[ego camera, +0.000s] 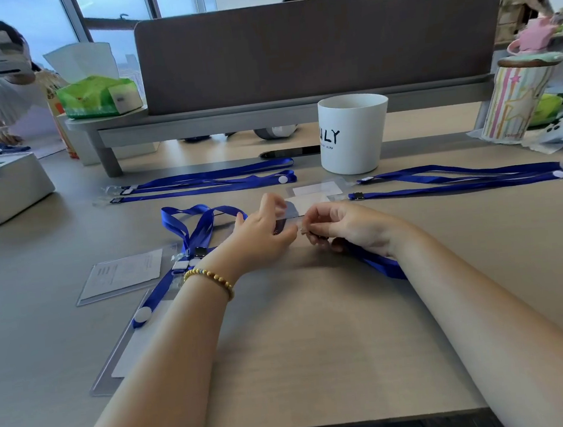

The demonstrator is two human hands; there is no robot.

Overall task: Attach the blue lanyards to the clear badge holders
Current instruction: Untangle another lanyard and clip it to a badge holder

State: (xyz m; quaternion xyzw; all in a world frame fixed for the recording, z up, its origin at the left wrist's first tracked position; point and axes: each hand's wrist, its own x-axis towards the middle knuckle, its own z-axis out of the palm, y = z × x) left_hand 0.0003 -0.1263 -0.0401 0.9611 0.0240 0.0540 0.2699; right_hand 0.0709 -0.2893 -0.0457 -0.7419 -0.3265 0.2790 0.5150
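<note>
Held badge holder: clear, raised between both hands at centre, hands hide much of it
Held lanyard: blue strap trailing from under the right hand across the worktop
Left group: looped blue lanyards clipped to two clear holders with paper inserts, lying flat
Far left pair: blue lanyards stretched straight, side by side
Right pair: blue lanyards joined to clear holders, flat

Both hands, left hand and right hand, pinch a clear badge holder and blue lanyard.
</note>
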